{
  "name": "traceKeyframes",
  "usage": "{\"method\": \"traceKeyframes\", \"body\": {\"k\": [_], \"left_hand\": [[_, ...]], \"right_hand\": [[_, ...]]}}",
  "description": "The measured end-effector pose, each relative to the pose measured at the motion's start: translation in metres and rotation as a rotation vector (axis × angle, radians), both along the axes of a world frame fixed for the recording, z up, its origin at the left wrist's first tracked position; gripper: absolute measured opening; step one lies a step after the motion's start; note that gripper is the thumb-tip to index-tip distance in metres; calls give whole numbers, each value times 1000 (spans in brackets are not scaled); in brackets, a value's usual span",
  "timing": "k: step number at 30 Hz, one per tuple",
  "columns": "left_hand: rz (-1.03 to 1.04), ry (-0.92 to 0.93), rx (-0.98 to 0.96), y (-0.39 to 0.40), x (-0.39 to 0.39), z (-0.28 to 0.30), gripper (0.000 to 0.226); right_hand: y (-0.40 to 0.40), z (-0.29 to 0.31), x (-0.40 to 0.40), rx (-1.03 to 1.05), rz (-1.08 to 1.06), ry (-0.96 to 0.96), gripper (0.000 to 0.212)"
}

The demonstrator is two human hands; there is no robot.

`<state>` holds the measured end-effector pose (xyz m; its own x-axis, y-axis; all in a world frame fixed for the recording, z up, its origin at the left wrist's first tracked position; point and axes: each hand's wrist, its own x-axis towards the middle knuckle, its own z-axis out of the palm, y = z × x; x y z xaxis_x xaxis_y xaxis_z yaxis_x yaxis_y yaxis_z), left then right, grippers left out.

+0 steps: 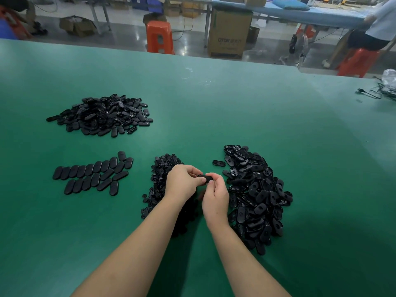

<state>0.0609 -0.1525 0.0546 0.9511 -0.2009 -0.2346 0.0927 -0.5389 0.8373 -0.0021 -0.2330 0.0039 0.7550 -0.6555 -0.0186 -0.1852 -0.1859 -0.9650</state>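
Left hand [182, 182] and right hand [215, 195] meet above the green desk [214, 108]; the fingers [200, 181] of both pinch one black oval part [205, 179] between them. A heap of small round pieces [162, 168] lies just left of the fingers, a heap of oval shells [255, 196] just right; laid-out ovals [94, 172] farther left.

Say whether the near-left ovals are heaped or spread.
Spread: the ovals lie flat, side by side, in two rough rows on the green table.
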Motion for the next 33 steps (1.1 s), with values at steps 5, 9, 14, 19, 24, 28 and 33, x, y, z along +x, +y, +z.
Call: {"method": "traceKeyframes", "body": {"k": [5, 9, 14, 19, 24, 28, 33], "left_hand": [[52, 119, -142, 2, -2, -1, 15], [107, 262, -299, 6, -4, -1, 14], [67, 234, -269, 9, -4, 0, 10], [36, 127, -163, 7, -5, -1, 14], [12, 64, -62, 6, -5, -3, 14], [17, 41, -24, 5, -7, -4, 13], [25, 11, -6, 3, -10, -5, 4]], "right_hand": [[0, -1, -1, 21, 0, -19, 24], [1, -3, 0, -3, 29, -27, 17], [1, -4, 1, -18, 43, -31, 17], [0, -3, 0, -26, 35, -15, 23], [0, -5, 1, -31, 37, -15, 20], [-1, -6, 1, -28, 33, -12, 19], [-2, -7, 1, -17, 40, -23, 16]]}}
